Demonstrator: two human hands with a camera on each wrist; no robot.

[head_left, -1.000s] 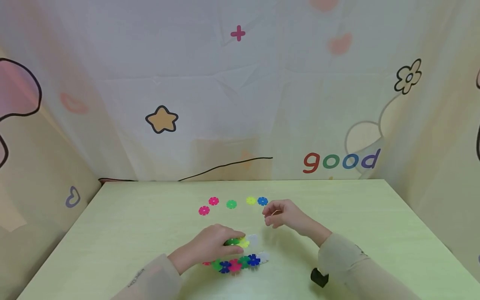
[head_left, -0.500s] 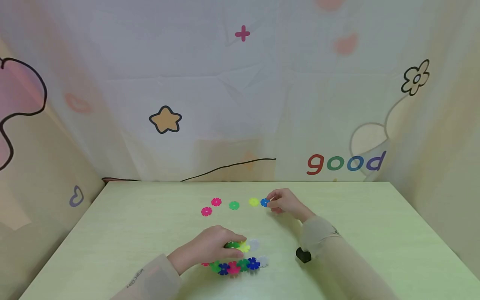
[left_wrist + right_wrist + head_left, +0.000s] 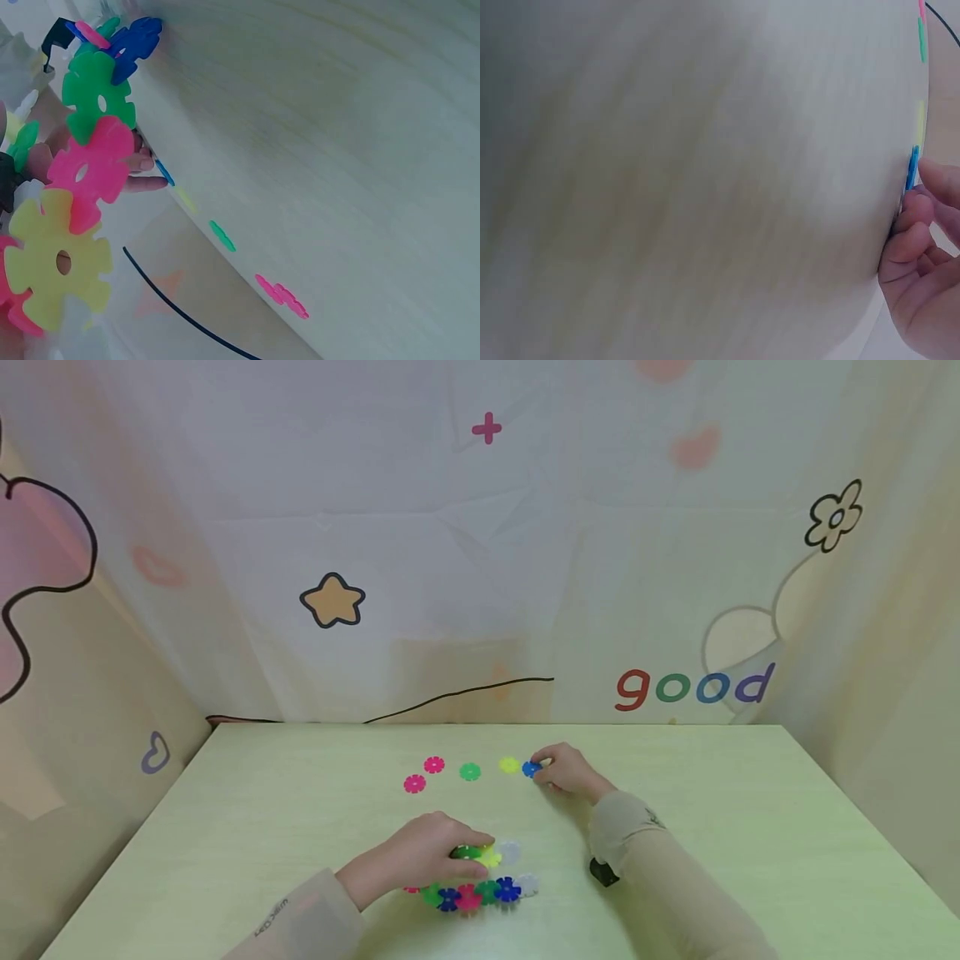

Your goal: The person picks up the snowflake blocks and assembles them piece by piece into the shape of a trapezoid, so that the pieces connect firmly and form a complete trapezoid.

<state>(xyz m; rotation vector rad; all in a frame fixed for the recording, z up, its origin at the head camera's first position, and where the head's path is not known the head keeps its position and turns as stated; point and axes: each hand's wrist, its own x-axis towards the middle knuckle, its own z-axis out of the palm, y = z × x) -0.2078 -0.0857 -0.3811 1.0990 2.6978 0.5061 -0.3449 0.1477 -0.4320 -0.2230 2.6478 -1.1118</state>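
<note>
My left hand (image 3: 431,852) grips a curved chain of interlocked plastic snowflake discs (image 3: 468,897), in pink, green, blue, yellow and clear, near the front of the table. In the left wrist view a yellow disc (image 3: 34,259), a pink disc (image 3: 105,161) and a green disc (image 3: 84,79) of this chain show up close. Farther back, my right hand (image 3: 568,772) pinches a blue snowflake disc (image 3: 529,769) between thumb and forefinger at the tabletop. The right wrist view shows this blue disc (image 3: 913,169) edge-on by the fingertips.
Left of the blue disc lie a yellow disc (image 3: 509,765), a green disc (image 3: 470,772) and two pink discs (image 3: 415,784) in a loose row. A printed curtain (image 3: 450,568) hangs behind the pale table (image 3: 300,810). Something black (image 3: 603,872) sits under the right sleeve.
My right hand has reached forward to the blue disc and its thumb and forefinger have closed on it. The left hand stays put with the chain. The head view has shifted slightly.
</note>
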